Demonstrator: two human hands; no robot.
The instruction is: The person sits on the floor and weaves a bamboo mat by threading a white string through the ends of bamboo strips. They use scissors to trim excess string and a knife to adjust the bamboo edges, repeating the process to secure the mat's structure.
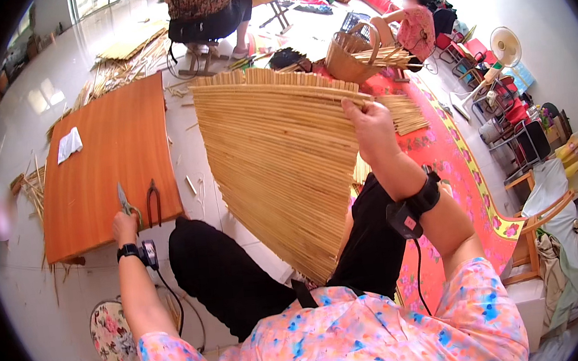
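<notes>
A large fan-shaped panel of straw-coloured stalks (273, 154) stands tilted between my knees, its narrow end against my lap. My right hand (372, 125) is closed on its upper right corner, where a thin bundle of stalks runs along the edge. On the orange wooden board to the left, my left hand (126, 227) has its fingers round the handles of a pair of scissors (124, 200), blades pointing away from me. Beside the scissors lies a pair of dark-handled pincers (154, 202). The panel hides part of the floor behind it.
The orange board (104, 148) carries a white cloth (69, 145). Loose stalks (112, 79) litter the floor beyond. A wicker basket (354, 58) stands on the red floral mat (441, 188). Two people sit farther off. A floral stool (117, 340) and a fan (504, 48) flank me.
</notes>
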